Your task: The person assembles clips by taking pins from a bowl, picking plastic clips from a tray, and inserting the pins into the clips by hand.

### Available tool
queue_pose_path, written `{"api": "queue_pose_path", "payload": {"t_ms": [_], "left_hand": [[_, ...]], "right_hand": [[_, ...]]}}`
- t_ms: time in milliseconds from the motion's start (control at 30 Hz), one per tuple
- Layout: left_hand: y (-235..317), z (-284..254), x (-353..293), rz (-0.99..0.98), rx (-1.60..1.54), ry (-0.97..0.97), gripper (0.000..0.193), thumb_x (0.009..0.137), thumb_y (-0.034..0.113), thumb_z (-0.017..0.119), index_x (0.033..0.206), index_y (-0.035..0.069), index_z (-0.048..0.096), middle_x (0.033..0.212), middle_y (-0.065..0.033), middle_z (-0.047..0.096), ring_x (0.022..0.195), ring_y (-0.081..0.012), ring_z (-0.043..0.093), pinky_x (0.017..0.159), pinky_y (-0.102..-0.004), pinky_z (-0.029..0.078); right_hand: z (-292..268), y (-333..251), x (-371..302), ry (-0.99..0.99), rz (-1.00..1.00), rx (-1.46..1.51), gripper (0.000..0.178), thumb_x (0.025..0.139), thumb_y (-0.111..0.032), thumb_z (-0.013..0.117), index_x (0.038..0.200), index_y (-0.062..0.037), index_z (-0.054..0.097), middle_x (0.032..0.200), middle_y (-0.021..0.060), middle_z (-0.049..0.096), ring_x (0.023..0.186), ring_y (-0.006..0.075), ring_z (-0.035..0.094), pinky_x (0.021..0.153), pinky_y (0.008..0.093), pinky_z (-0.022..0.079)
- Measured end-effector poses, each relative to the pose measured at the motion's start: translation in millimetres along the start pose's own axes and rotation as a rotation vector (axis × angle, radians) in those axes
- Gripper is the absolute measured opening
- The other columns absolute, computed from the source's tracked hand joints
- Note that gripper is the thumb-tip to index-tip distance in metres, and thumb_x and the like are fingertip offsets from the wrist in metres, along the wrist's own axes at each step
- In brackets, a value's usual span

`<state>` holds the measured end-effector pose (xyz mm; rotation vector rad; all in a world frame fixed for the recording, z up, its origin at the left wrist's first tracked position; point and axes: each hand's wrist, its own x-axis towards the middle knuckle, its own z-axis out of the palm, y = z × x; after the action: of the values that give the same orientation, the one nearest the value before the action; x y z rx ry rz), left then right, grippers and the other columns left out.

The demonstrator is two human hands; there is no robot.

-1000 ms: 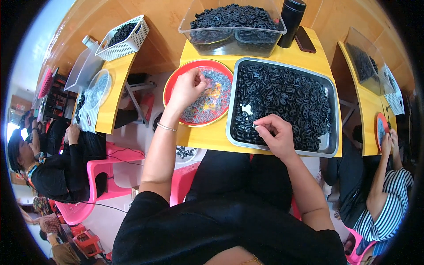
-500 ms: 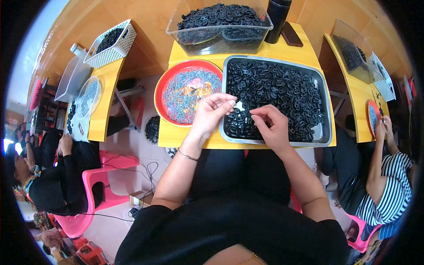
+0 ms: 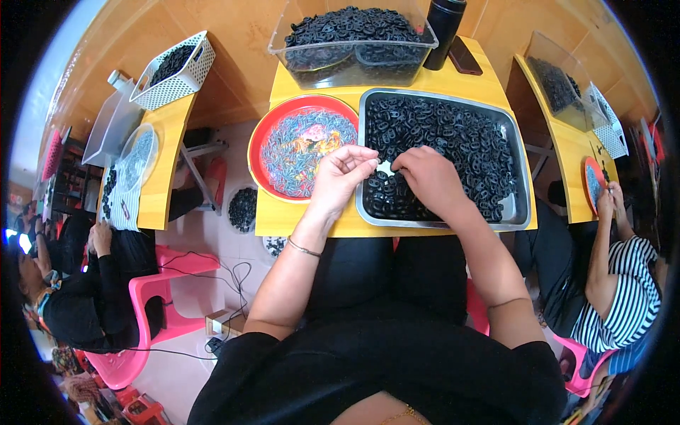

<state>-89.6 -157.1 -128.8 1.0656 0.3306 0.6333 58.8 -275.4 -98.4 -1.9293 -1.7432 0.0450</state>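
Note:
Over the left rim of a metal tray (image 3: 453,226), my left hand (image 3: 343,173) is pinched, thumb against forefinger; whatever sits between the tips is too small to make out. My right hand (image 3: 433,183) is above the tray, back of the hand up, its fingers bent down and drawn together at the small black oval pieces (image 3: 453,134) with holes. Its fingertips are partly hidden, so what they hold cannot be told. Left of the tray is a red round dish (image 3: 259,131) with many small grey screw-like parts (image 3: 294,159) over a colourful printed bottom.
A clear plastic bin (image 3: 354,67) full of black pieces stands at the back, beside a black cylinder (image 3: 445,32) and a dark phone (image 3: 464,57). People sit at yellow tables on the left (image 3: 180,134) and right (image 3: 542,103). Cables (image 3: 237,290) lie on the floor.
My right hand has moved up and to the left across the tray, turning its back upward, with its fingertips closer to my left hand. My left hand stays almost in place.

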Motion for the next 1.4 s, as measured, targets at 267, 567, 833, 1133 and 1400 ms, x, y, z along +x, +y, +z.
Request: {"api": "queue_pose_path", "payload": {"t_ms": [267,567,833,1133,1400], "left_hand": [[2.4,-2.3,-0.2,-0.04,0.057,0.008,0.013,0.08,-0.001,0.063,0.094,0.0,0.064,0.085,-0.0038,0.065,0.076,-0.0059,0.059,0.07,-0.0187,0.047],[2.7,1.7,-1.4,-0.03,0.044,-0.011,0.012,0.079,-0.003,0.063,0.091,0.001,0.063,0.08,-0.0037,0.064,0.071,-0.0072,0.058,0.066,-0.0191,0.047],[1.8,11.8,-4.7,-0.014,0.022,-0.058,0.015,0.079,-0.005,0.062,0.091,0.003,0.058,0.085,-0.0046,0.063,0.075,-0.0086,0.06,0.07,-0.0203,0.048],[-1.5,26.2,-8.7,-0.06,0.014,-0.057,0.012,0.083,-0.002,0.059,0.095,0.001,0.056,0.084,-0.0044,0.062,0.077,-0.01,0.061,0.071,-0.022,0.051],[-7.8,33.8,-9.6,0.016,0.135,-0.027,0.024,0.08,-0.008,0.059,0.102,0.0,0.054,0.089,-0.0059,0.061,0.084,-0.0094,0.059,0.076,-0.021,0.048]], "right_hand": [[-10.1,4.4,6.5,-0.271,0.026,-0.093,0.007,0.072,-0.012,0.061,0.079,-0.0097,0.062,0.078,0.0059,0.061,0.077,0.0254,0.06,0.065,0.0375,0.048],[5.9,1.0,4.4,-0.209,-0.001,-0.202,0.007,0.071,-0.009,0.06,0.078,-0.0093,0.061,0.079,0.0087,0.06,0.079,0.0272,0.06,0.067,0.0394,0.049],[-5.6,7.2,-6.8,-0.079,0.118,0.258,0.016,0.072,-0.003,0.063,0.088,-0.0049,0.064,0.078,0.0078,0.058,0.071,0.0192,0.06,0.064,0.0285,0.048],[-5.0,-1.0,-26.6,0.124,0.257,0.662,0.015,0.076,-0.004,0.065,0.092,-0.0034,0.066,0.083,0.0068,0.06,0.072,0.0137,0.061,0.064,0.025,0.049],[11.9,3.2,-38.2,0.244,0.358,1.061,0.018,0.083,0.002,0.058,0.1,0.0015,0.059,0.09,0.0069,0.061,0.082,0.0122,0.062,0.071,0.0223,0.049]]}}
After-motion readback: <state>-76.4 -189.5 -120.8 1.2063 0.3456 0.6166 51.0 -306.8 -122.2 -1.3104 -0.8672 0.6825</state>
